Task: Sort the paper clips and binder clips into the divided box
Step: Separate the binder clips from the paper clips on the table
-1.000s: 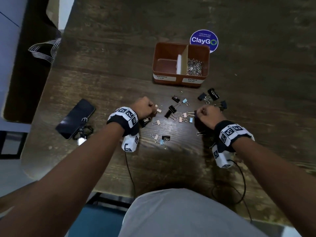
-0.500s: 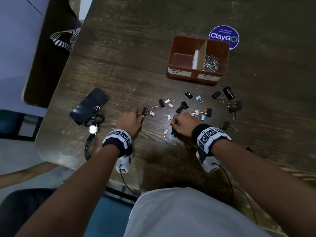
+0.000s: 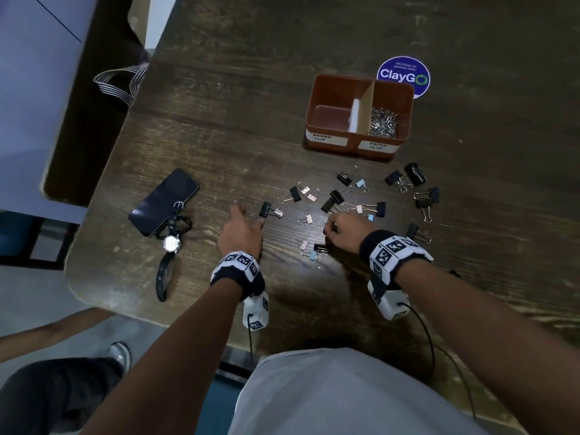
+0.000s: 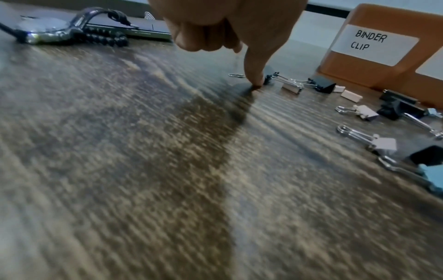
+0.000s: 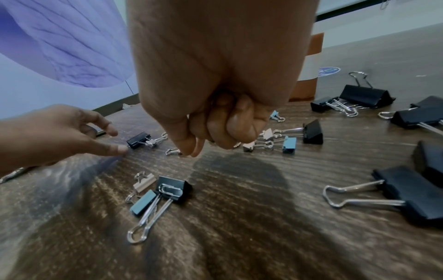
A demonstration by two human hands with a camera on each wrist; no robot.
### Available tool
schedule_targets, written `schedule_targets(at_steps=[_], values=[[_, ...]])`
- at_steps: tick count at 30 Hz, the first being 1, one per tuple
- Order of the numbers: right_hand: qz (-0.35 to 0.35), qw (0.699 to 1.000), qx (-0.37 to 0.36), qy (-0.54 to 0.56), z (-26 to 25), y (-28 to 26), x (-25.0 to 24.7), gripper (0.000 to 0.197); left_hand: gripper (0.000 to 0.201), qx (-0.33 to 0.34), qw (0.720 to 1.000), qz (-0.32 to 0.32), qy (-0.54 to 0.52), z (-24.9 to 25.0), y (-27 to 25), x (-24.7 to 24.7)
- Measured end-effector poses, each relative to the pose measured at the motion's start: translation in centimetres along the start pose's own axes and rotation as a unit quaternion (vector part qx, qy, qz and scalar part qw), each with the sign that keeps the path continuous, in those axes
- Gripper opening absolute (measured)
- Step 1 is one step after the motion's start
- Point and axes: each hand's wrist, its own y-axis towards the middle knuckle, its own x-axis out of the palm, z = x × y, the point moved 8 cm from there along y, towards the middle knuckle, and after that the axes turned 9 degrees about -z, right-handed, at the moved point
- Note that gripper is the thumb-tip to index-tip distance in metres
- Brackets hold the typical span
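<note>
The brown divided box [image 3: 317, 98] stands at the far side of the table; its "BINDER CLIP" half is bare and its "PAPER CLIP" half holds silver paper clips [image 3: 381, 122]. Several black, pink and blue binder clips [image 3: 335, 197] lie scattered in front of it. My left hand [image 3: 248, 216] has its fingers spread; one fingertip [image 4: 255, 83] presses the table beside a black binder clip [image 3: 266, 209] [image 5: 139, 140], and a paper clip [image 4: 236, 75] lies just left of it. My right hand [image 3: 337, 229] [image 5: 215, 123] is a curled fist above the middle clips; its inside is hidden.
A phone [image 3: 164, 202], a wristwatch [image 3: 171, 244] and a bead bracelet lie left of my left hand. A round ClayGo sticker [image 3: 403, 76] is behind the box. The table's left edge drops off near a striped strap [image 3: 122, 83]. Another person's leg shows at lower left.
My left hand has pulled back from the clips toward the left and spread its fingers beside the black binder clip. My right fist has shifted left to the middle of the clips.
</note>
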Motion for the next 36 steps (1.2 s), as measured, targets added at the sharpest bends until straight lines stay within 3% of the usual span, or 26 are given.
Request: schedule_targets(at_steps=[5, 11, 14, 18, 20, 22, 24, 26, 30, 33, 36], values=[[-0.004, 1.0, 0.024, 0.015, 1.5, -0.3, -0.1, 0.011, 0.024, 0.012, 0.996, -0.04, 0.075, 0.3, 1.2, 0.4], [-0.011, 0.999, 0.038, 0.026, 3.0, -0.9, -0.5, 0.011, 0.022, 0.055, 0.976, -0.082, 0.193, 1.6, 1.7, 1.1], [-0.01, 0.998, 0.04, 0.036, 4.3, -1.1, -0.7, 0.011, 0.024, 0.048, 0.975, -0.08, 0.203, 1.8, 2.2, 1.2], [-0.003, 0.998, 0.039, 0.057, 5.2, -2.0, -1.3, 0.012, 0.029, 0.034, 0.968, -0.134, 0.21, 1.8, 3.2, 1.9], [-0.003, 0.996, 0.041, 0.074, 5.6, -2.3, -1.6, 0.014, 0.032, 0.011, 0.97, -0.165, 0.177, 1.5, 3.6, 1.9], [-0.006, 0.994, 0.047, 0.098, 6.0, -2.4, -2.4, 0.015, 0.033, -0.027, 0.984, -0.147, 0.098, 2.0, 4.0, 0.5], [-0.009, 0.983, 0.067, 0.172, 6.7, -2.7, -3.4, 0.012, 0.029, 0.001, 0.995, -0.093, 0.021, 4.8, 4.4, -1.6], [0.001, 0.956, 0.081, 0.282, 7.2, -2.9, -5.2, 0.013, 0.022, 0.078, 0.993, -0.072, -0.043, 9.7, 4.8, -3.1], [0.119, 0.9, 0.051, 0.416, 7.8, -2.6, -12.9, 0.017, 0.011, 0.194, 0.961, -0.149, -0.127, 21.3, 5.5, -2.9], [0.195, 0.875, 0.027, 0.443, 8.3, -1.4, -18.5, 0.021, 0.017, 0.208, 0.936, -0.218, -0.181, 28.2, 6.4, -1.5], [0.213, 0.84, 0.027, 0.498, 8.8, 0.0, -21.0, 0.025, 0.012, 0.192, 0.937, -0.243, -0.161, 32.3, 7.6, -0.3]])
